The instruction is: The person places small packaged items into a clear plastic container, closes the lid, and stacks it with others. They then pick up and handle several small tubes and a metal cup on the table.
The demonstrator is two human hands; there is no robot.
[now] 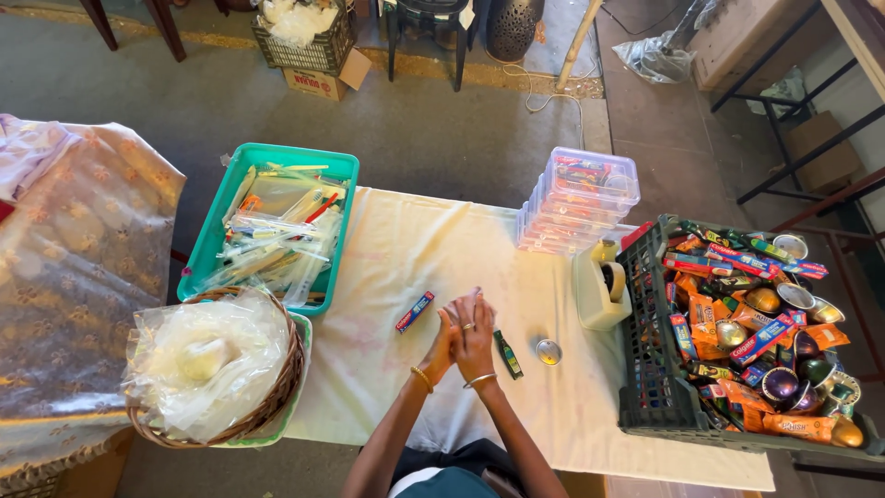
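My left hand [445, 343] and my right hand [476, 337] are pressed together over the middle of a table covered with a pale yellow cloth [396, 249]. The fingers are close together and I cannot see anything held between them. A small red and blue box [415, 312] lies on the cloth just left of the hands. A thin dark green packet [508, 354] lies just right of my right wrist. Further right sits a small round silver tin [548, 351].
A teal tray [221, 217] with clear-wrapped items is at the left, a wicker basket [286, 378] of plastic bags in front of it. A stack of clear lidded boxes [576, 198], a tape dispenser [601, 286] and a dark crate [645, 369] of small boxes and tins stand at the right.
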